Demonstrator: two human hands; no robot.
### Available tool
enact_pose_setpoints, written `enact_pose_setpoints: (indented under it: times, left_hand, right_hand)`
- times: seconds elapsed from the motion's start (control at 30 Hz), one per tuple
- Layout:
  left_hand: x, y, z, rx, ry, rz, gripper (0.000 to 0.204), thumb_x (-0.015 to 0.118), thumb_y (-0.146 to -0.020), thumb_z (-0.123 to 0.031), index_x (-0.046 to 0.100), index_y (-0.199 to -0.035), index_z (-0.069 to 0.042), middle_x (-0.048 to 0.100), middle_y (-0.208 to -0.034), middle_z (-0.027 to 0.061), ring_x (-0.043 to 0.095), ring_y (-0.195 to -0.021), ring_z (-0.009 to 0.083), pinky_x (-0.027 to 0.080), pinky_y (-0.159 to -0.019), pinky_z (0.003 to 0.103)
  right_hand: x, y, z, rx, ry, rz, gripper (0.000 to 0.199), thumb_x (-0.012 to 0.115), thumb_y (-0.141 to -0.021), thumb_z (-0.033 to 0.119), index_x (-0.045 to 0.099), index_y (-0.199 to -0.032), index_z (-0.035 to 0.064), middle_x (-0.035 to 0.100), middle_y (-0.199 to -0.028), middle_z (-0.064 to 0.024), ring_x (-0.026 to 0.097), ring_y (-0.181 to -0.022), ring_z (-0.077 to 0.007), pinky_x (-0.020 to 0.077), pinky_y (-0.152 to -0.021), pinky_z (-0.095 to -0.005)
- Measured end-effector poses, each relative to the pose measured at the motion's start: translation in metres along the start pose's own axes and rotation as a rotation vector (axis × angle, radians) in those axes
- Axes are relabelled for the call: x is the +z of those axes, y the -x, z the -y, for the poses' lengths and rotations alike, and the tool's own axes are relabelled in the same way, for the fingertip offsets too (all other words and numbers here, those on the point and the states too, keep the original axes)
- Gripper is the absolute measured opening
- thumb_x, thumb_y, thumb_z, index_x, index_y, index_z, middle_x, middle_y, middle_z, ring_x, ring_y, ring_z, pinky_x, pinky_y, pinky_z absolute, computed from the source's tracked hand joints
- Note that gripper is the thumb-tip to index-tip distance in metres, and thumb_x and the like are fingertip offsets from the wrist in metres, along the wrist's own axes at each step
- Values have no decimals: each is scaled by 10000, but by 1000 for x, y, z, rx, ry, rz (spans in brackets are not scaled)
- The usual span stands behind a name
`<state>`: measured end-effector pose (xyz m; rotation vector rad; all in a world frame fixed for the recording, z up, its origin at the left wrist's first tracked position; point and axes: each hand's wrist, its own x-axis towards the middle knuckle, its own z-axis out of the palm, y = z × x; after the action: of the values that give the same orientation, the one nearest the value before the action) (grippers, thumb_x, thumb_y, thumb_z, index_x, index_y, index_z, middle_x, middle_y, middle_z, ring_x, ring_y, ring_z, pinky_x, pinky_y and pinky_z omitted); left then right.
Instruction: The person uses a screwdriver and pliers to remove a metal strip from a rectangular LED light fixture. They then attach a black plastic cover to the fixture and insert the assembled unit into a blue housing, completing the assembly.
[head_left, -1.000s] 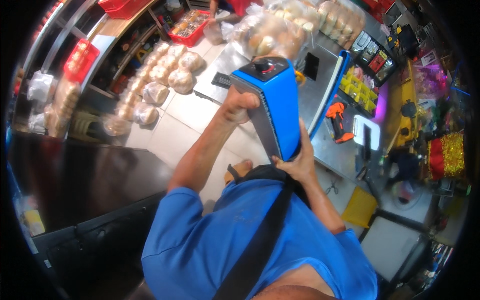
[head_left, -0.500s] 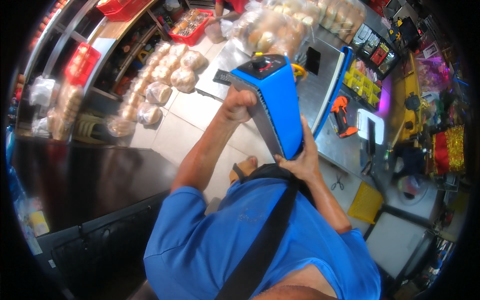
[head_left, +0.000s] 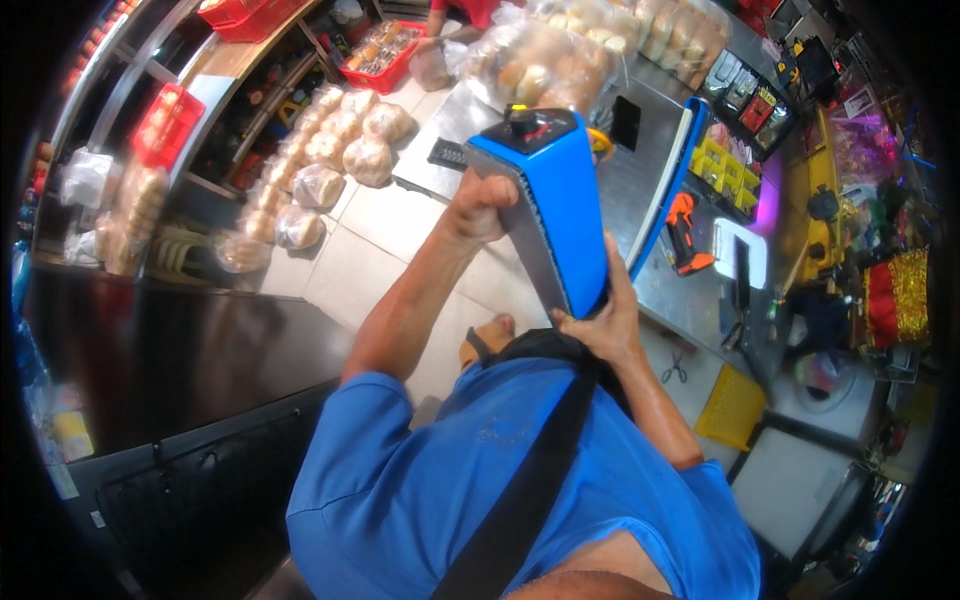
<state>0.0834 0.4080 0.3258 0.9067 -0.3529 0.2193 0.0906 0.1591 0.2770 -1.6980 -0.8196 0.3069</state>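
Between my hands is a blue box-shaped device (head_left: pixel 560 205), held tilted in front of my body. Its upper end has a black panel with a dark knob and red markings, and a grey side faces left. My left hand (head_left: pixel 480 207) grips the upper left edge, thumb pressed on the grey side and the other fingers hidden behind. Lower down, my right hand (head_left: pixel 607 315) holds the near right corner, its fingers along the right side. A metal-topped table (head_left: pixel 640 180) lies beyond the device, with an orange and black power tool (head_left: pixel 687 235) on it.
Bagged bread rolls (head_left: pixel 325 140) are lined up on the left, and larger bread bags (head_left: pixel 540 65) lie on the table's far end. A yellow parts organizer (head_left: pixel 722 172) and a phone (head_left: pixel 625 122) are on the right. Scissors (head_left: pixel 675 370) lie below. Another person's arm (head_left: pixel 437 20) shows at the top.
The blue device has shifted very slightly to the right in view. Both my hands keep the same hold on it.
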Motion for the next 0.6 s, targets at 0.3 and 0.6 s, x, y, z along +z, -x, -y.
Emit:
enact_pose_setpoints:
  times: [0.3,0.6]
  left_hand:
    - [-1,-12,1,-50,-17,-6,1243,883,-657,-640,337,-1540,44,483,-1501,228,532,-1358,368,506,-1088,509]
    - [-10,-16,7,-29,20,3,1167,893,-692,-572,359,-1531,39,484,-1509,225,541,-1354,355,517,-1078,499]
  right_hand:
    - [-1,-9,0,-40,52,-60,1167,866,-609,153,269,-1604,19,528,-1422,-232,541,-1323,-360,421,-1124,-456]
    - [-5,-15,-4,-2,47,-51,1167,865,-604,133,269,-1600,7,486,-1490,-234,490,-1389,-362,380,-1164,-457]
